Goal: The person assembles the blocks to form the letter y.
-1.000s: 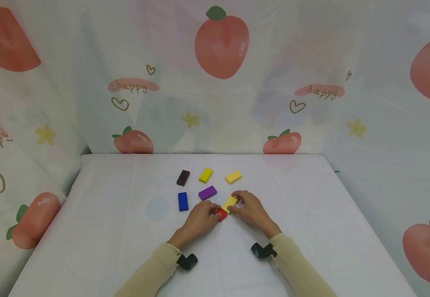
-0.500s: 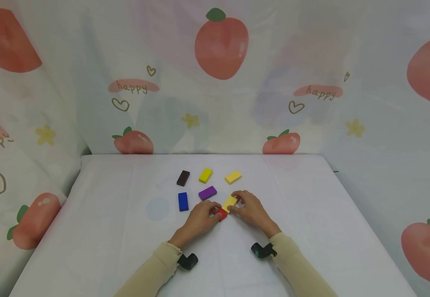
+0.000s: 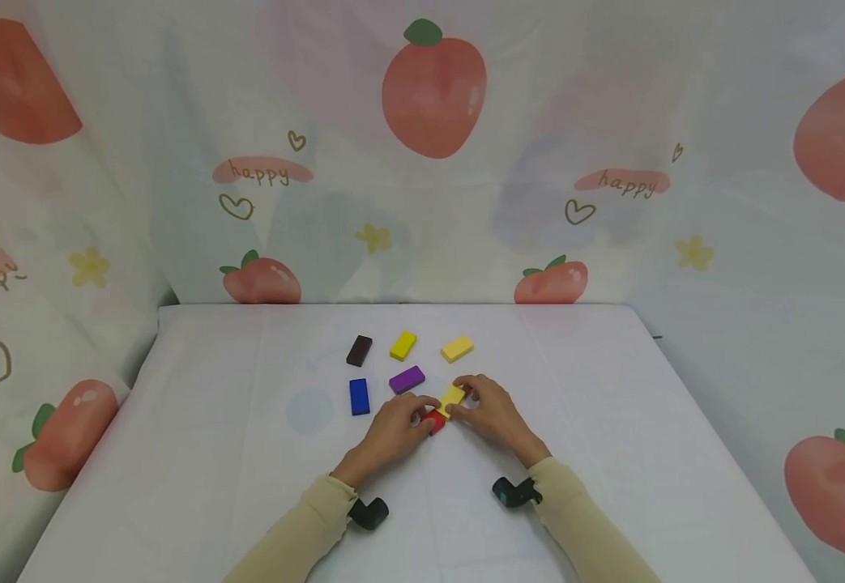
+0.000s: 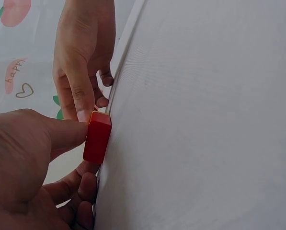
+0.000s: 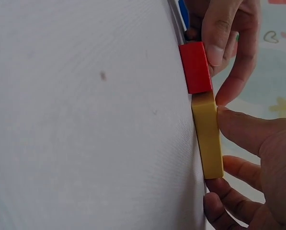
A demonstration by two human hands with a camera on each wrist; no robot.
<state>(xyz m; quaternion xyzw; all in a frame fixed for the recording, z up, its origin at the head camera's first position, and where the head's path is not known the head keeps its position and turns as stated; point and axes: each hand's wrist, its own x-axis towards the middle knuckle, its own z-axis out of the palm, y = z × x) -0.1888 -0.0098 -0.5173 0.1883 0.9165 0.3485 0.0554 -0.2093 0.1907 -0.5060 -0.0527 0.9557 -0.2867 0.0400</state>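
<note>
My left hand [image 3: 396, 425] pinches a red block [image 3: 433, 421] between thumb and fingers, low on the white cloth. Beside it, my right hand [image 3: 497, 409] holds a yellow block [image 3: 453, 396] with its thumb at the near side and fingers at the far end. In the right wrist view the end of the yellow block [image 5: 208, 136] sits right against the red block [image 5: 196, 67], both flat on the table. A fingertip of my left hand reaches over their join. The left wrist view shows mostly the red block [image 4: 97, 138], which hides most of the yellow one.
Beyond my hands lie a purple block [image 3: 407, 380], a blue block [image 3: 360, 397], a dark brown block [image 3: 360, 351], a bright yellow block [image 3: 403, 346] and a pale yellow block [image 3: 457, 349]. The white-covered table [image 3: 196, 453] ends at a fruit-printed curtain [image 3: 407, 194].
Both hands stay in place on their blocks. The left fingertip has edged slightly to the right, over the yellow block's corner. The head view has shifted a little.
</note>
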